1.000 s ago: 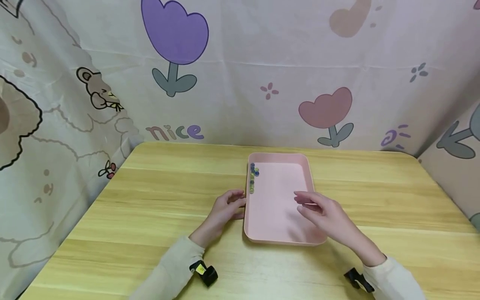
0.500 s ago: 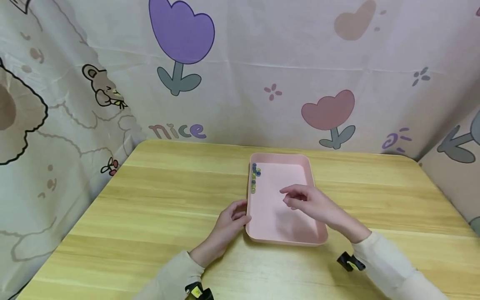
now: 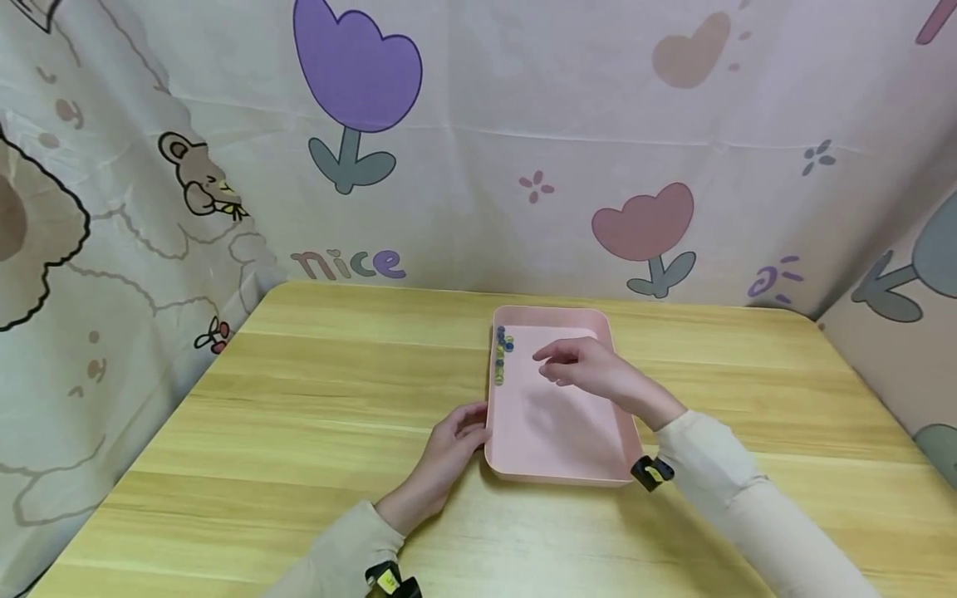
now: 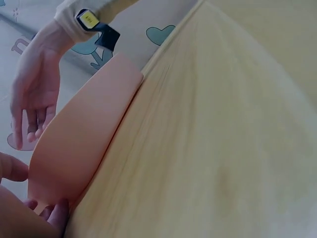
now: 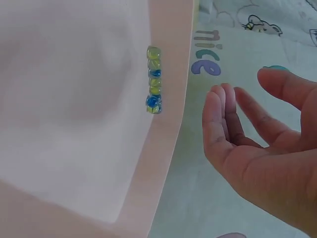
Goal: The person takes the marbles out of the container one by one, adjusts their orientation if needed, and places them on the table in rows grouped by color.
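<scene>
A pink rectangular tray point(image 3: 523, 448) lies on the wooden table. Along its left inner wall sits a short row of blue and yellow-green glass marbles point(image 3: 499, 365), seen closer as marbles point(image 5: 154, 82) in the right wrist view. My left hand point(image 3: 441, 461) holds the tray's left side near the front corner. In the left wrist view, that hand point(image 4: 22, 213) has its thumb at the rim and its fingers against the outer wall. Above the tray hovers my right hand point(image 3: 591, 370), fingers loosely bent, with nothing in them, a little right of the marbles.
The table point(image 3: 336, 374) extends on both sides of the tray. Behind it hangs a printed cloth point(image 3: 478, 208) with flowers and letters. Each sleeve carries a black wrist camera, one near the tray's front right corner point(image 3: 653, 472).
My right hand has moved left and farther back over the tray, closer to the marbles. My left hand slid slightly toward the front, and its thumb came to the rim. The marbles stayed put.
</scene>
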Tool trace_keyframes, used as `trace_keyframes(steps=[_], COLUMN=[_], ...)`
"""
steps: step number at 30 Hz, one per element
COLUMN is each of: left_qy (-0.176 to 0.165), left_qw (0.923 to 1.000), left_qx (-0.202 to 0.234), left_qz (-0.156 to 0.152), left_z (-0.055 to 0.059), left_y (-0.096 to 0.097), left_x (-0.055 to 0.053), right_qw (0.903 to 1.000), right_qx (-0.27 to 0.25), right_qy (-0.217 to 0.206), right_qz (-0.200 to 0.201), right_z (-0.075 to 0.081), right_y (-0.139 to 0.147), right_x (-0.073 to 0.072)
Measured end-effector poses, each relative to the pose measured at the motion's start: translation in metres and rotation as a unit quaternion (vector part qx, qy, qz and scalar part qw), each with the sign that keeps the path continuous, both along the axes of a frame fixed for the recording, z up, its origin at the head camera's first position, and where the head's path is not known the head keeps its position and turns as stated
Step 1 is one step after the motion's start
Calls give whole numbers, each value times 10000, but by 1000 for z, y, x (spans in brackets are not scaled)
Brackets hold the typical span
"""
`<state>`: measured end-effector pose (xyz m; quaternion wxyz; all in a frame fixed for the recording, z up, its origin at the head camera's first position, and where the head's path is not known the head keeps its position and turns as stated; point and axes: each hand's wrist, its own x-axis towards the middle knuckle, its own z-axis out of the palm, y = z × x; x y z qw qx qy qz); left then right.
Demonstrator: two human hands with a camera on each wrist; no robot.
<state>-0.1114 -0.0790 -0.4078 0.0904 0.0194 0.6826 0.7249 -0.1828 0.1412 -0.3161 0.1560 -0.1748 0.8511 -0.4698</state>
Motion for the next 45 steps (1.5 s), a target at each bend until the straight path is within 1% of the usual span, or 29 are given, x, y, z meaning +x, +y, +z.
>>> trace_keyframes(steps=[4,8,16,18,21,23,28,31,35,38,41,45], left_qy=[-50,-78,-56,-57,-7,9,6,52,52,-7,-14,35], left_qw=[9999,9999,10000,10000,10000,10000,10000,10000,10000,10000,10000,10000], left_qx=[99,76,56,49,42,48,79,69,33,7,-11,5], left_qz=[38,27,29,26,21,22,42,31,47,76,79,78], left_z=[-2,-2,-2,-1,-1,-1,-3,-5,-6,-6,-6,-6], left_y=[0,-1,-1,-1,-1,-1,-1,-1,-1,-1,-1,0], left_x=[1,1,3,3,3,3,3,2,1,2,2,2], right_qw=[9998,9997,9990,9992,9993,9990,9973,9967,9973,9960,9920,9892], right_qx=[-2,111,241,233,253,303,379,409,455,721,1092,1283], right_qy=[160,196,-4,-8,-42,-107,-265,-269,-125,108,341,431], right_qz=[-76,-107,-370,-327,-282,-319,-577,-649,-566,-524,-530,-561], right_z=[-4,-7,-8,-10,-14,-17,-26,-31,-36,-40,-43,-45], right_y=[-8,-13,-21,-23,-26,-29,-35,-38,-42,-45,-48,-52], right_x=[-6,-12,-24,-27,-33,-35,-39,-40,-41,-41,-40,-39])
